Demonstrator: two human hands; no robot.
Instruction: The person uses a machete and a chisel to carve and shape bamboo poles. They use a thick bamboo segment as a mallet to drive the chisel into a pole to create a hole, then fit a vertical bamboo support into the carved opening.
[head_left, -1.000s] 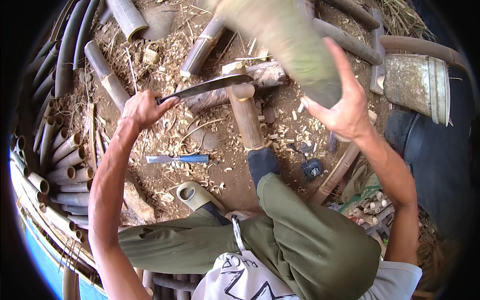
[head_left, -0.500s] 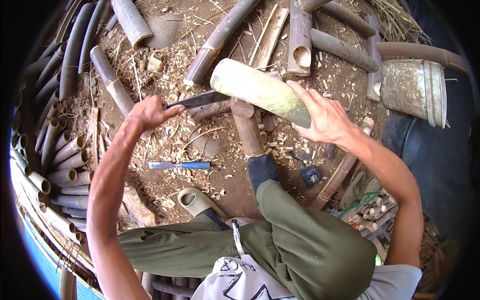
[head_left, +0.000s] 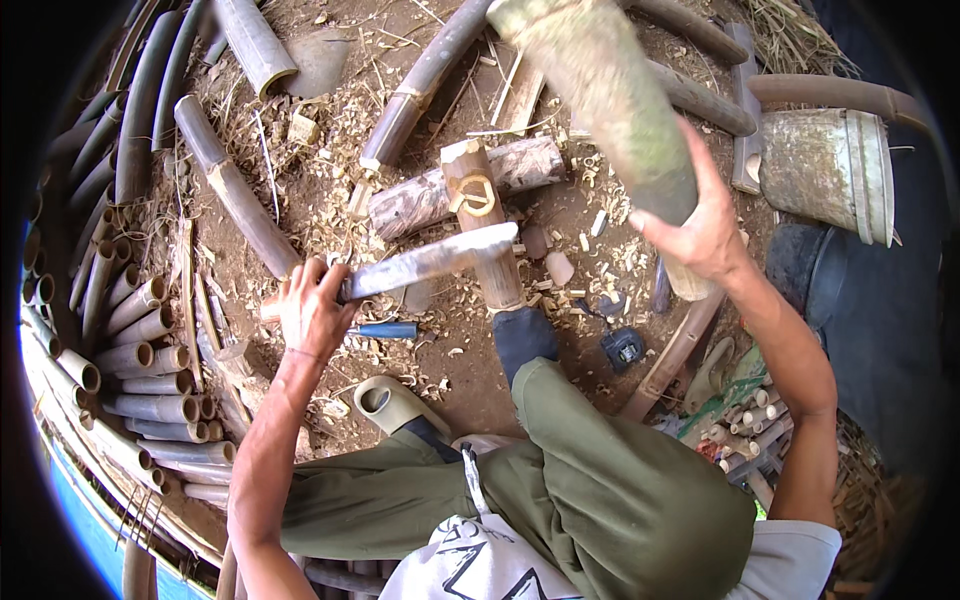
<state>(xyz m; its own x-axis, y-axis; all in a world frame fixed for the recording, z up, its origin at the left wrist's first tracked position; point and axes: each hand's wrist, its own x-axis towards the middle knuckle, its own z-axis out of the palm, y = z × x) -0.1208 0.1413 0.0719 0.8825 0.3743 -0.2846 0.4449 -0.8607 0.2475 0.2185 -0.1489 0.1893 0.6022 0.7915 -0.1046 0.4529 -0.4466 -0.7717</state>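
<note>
My left hand (head_left: 312,310) is closed round the handle of a broad-bladed knife (head_left: 430,262), its blade reaching right across a bamboo piece (head_left: 497,275). That piece lies over a short log (head_left: 530,168) and carries a pale ring-shaped cut (head_left: 476,196) near its far end. My foot in a dark sock (head_left: 524,336) is against the bamboo's near end. A thick wooden club (head_left: 625,110), blurred by motion, is gripped in my right hand (head_left: 700,215), its wide end up and away. The chisel's blue handle (head_left: 388,330) shows beside my left hand, which hides the rest.
A black tape measure (head_left: 622,348) lies right of my foot. Bamboo tubes (head_left: 150,350) are stacked at left, and a dirty pail (head_left: 825,175) stands at right. An olive shoe (head_left: 395,405) sits in front. Shavings cover the ground.
The knife and club have parted. My left hand came nearer and right, bringing the blade over the bamboo. My right hand moved right, and the club swung upright, uncovering the ring-shaped cut.
</note>
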